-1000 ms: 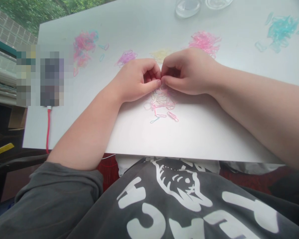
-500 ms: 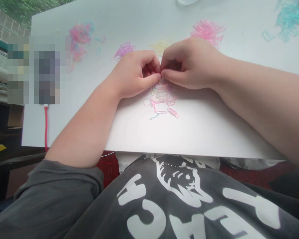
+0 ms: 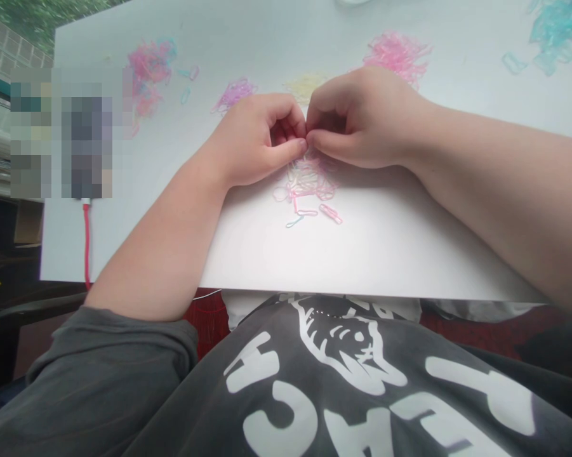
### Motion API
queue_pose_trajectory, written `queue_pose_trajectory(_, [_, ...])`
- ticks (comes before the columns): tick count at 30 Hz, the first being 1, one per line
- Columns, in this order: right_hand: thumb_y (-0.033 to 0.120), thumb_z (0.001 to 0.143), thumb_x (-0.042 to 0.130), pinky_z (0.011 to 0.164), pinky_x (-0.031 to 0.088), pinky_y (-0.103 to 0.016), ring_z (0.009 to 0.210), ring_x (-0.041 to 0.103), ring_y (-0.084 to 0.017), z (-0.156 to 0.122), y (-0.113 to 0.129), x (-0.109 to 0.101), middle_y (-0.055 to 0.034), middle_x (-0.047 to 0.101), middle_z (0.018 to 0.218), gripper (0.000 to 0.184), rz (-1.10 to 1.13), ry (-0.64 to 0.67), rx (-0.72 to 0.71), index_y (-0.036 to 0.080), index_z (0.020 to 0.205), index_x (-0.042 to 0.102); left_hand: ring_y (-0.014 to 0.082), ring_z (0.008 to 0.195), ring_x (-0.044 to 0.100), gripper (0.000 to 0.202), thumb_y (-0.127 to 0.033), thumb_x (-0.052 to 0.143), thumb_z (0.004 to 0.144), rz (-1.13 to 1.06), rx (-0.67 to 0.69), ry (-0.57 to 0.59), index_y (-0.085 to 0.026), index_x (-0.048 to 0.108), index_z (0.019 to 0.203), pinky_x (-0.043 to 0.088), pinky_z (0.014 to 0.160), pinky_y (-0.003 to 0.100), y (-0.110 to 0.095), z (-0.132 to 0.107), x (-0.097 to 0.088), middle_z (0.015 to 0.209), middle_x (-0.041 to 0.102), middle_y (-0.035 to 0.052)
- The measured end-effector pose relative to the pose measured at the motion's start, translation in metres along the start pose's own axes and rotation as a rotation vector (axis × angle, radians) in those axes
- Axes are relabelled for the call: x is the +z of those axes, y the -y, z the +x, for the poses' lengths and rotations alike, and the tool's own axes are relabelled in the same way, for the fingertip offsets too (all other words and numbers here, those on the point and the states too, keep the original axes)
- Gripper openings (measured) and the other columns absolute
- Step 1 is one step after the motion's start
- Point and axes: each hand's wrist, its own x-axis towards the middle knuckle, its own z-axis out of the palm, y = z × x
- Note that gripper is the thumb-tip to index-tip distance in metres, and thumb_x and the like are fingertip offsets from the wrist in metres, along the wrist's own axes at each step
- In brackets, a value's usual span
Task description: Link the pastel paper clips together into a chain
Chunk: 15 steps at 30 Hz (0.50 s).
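Loops, mixed pink/white heap [image 3: 307, 181], on white table [image 3: 352, 254], under & on the near side of the fingertips; strays nearer still, incl. a pink one [image 3: 331, 213] & a bluish one [image 3: 294, 221]. L hand [image 3: 254, 136] & R hand [image 3: 369, 117]: thumbs & fingers bent inward, tips meeting or nearly so; can't tell if either grips a loop. Beyond: purple pile [image 3: 235, 94], yellow pile [image 3: 305, 87], pink pile [image 3: 395, 56] just past R hand; turquoise pile [image 3: 557, 35] far R; pink-and-blue pile [image 3: 151, 63] far L. Probable faults: (a) any pinched loop slipping or springing off, being thin & hard to hold; (b) knuckles nudging yellow or pink pile, mixing colours, given close spacing; (c) L forearm snagging red cable [image 3: 87, 244], which crosses table edge nr it.
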Motion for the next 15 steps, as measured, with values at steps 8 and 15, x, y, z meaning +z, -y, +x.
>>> queue_pose_trajectory(8, [0.034, 0.076, 0.050, 0.070, 0.035, -0.031, 0.070, 0.047, -0.010, 0.000, 0.002, -0.002, -0.0015, 0.064, 0.078, 0.020, -0.030, 0.007, 0.004, 0.023, 0.082, 0.065, 0.0102, 0.067, 0.052, 0.006, -0.030, 0.068, 0.081, 0.009, 0.008, -0.003, -0.024, 0.065, 0.083, 0.046, 0.069, 0.032, -0.007, -0.001, -0.001, 0.076, 0.069, -0.0006])
queue_pose_trajectory(15, [0.028, 0.081, 0.052, 0.070, 0.033, -0.027, 0.073, 0.045, -0.009, -0.001, 0.004, -0.005, -0.0028, 0.066, 0.085, 0.021, -0.041, 0.051, -0.001, 0.017, 0.089, 0.068, 0.0098, 0.066, 0.053, 0.004, -0.025, 0.069, 0.080, 0.014, -0.001, -0.009, -0.023, 0.067, 0.082, 0.046, 0.069, 0.031, -0.010, -0.001, -0.002, 0.080, 0.070, -0.0011])
